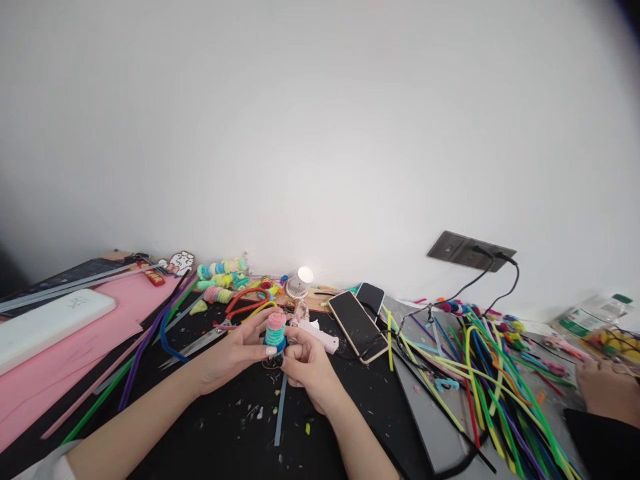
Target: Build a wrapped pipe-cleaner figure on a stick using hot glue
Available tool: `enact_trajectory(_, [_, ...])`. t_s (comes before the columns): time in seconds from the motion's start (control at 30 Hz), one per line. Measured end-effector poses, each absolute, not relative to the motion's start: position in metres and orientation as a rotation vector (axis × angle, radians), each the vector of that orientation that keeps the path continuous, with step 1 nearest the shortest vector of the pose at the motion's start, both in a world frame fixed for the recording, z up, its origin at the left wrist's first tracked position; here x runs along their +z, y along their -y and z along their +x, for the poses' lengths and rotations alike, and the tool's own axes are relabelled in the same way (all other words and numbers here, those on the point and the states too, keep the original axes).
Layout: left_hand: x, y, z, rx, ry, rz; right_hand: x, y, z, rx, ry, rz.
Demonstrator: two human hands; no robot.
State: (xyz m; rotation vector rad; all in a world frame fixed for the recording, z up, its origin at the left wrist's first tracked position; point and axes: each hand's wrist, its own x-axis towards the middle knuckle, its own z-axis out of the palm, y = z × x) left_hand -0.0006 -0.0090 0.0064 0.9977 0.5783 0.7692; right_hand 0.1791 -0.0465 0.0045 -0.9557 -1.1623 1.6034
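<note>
A small coiled fuzzy piece (275, 333), pink on top, turquoise in the middle and blue at the base, stands upright between my hands. The fingers of my left hand (233, 353) close on its left side. At the lower right of the piece, my right hand (306, 367) has its thumb and fingers pinched together by the blue base; what they grip is too small to make out. Under the hands a pale blue strip (281, 410) lies on the black mat (225, 427) among small scraps.
Red-handled scissors (197, 347) lie left, near coiled fuzzy pieces (223, 268). Behind are a paper cup (300, 283) and two phones (357, 327). Many pipe cleaners (500, 387) spread at right, beside another person's hand (607, 390). Pink sheets (133, 303) and a white box (55, 327) lie left.
</note>
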Motion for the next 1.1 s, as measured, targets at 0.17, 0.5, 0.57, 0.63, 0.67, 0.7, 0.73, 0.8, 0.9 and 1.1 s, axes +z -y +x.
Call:
enact_trajectory(0.17, [0.0041,0.0093,-0.0002,0.772,-0.582,0.999,0.0028,0.0458,0.1805,1.622,1.157,-0.939])
enact_trajectory(0.5, [0.0009,0.0087,0.0023,0.781,-0.592,1.182,0.0050,0.0460,0.1799,1.640,1.147,-0.921])
enact_trajectory(0.57, [0.0007,0.0088,0.0035,0.787,-0.598,1.229,0.0047,0.0460,0.1799,1.628,1.151,-0.939])
enact_trajectory(0.63, [0.0010,0.0090,0.0043,0.774,-0.590,1.246,0.0042,0.0460,0.1801,1.618,1.156,-0.953])
enact_trajectory(0.67, [0.0014,0.0092,0.0045,0.763,-0.582,1.250,0.0040,0.0460,0.1802,1.614,1.161,-0.958])
enact_trajectory(0.7, [0.0019,0.0094,0.0046,0.755,-0.573,1.253,0.0039,0.0461,0.1803,1.610,1.164,-0.962])
enact_trajectory(0.73, [0.0024,0.0096,0.0046,0.748,-0.564,1.256,0.0041,0.0461,0.1804,1.609,1.168,-0.967])
enact_trajectory(0.8, [0.0034,0.0099,0.0047,0.744,-0.550,1.264,0.0047,0.0461,0.1807,1.609,1.173,-0.979])
enact_trajectory(0.9, [0.0040,0.0103,0.0053,0.758,-0.541,1.258,0.0055,0.0459,0.1811,1.597,1.187,-0.996])
enact_trajectory(1.1, [0.0029,0.0105,0.0057,0.739,-0.538,1.234,0.0048,0.0452,0.1822,1.593,1.214,-0.993])
